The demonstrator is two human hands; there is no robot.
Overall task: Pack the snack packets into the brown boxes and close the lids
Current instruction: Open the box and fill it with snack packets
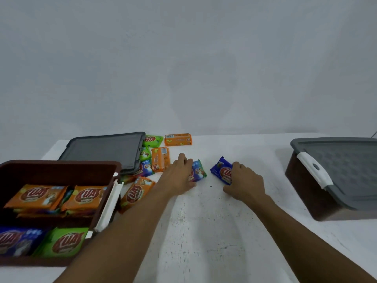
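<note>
An open brown box [61,170] at the left holds several orange, blue and green snack packets. Its grey lid [106,150] lies flat behind it. A second brown box [306,193] at the right has its grey lid [342,166] on. Loose orange, green and blue packets [161,158] lie scattered beside the flat lid. My left hand [179,176] grips a blue-and-green packet [199,170] on the table. My right hand [244,180] grips a blue packet [221,170] just to its right.
The white table [204,231] ends at a plain grey wall behind. An orange packet [136,193] lies against the open box's white latch [108,209]. Another orange packet [177,139] lies at the table's far edge.
</note>
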